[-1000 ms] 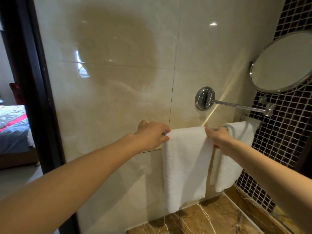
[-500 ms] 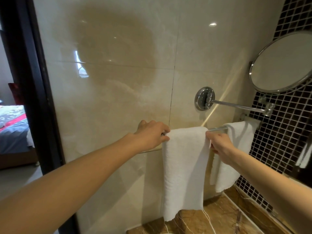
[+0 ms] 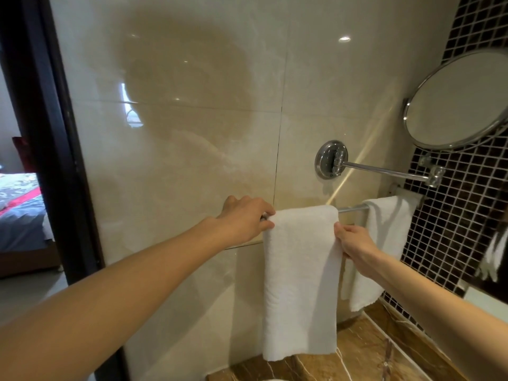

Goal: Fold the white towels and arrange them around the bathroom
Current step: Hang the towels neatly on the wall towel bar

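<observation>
Head view, left hand (image 3: pixel 244 219) gripping towel (image 3: pixel 299 287), right hand (image 3: pixel 355 242) pinching it

A round chrome-rimmed mirror (image 3: pixel 459 100) hangs on a chrome arm (image 3: pixel 384 169) from a round wall mount (image 3: pixel 331 159) on the glossy beige wall (image 3: pixel 178 133). Dark mosaic tiles (image 3: pixel 453 215) rise from the far right edge of the brown marble desk (image 3: pixel 365 356). Past the black door frame (image 3: pixel 46 133) at left lies a bed (image 3: pixel 19 210).

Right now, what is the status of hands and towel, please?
Left hand grips front towel at rail. Right hand pinches its right edge. It hangs over rail; second towel beside, apart. Mirror arm above, clear.
</observation>
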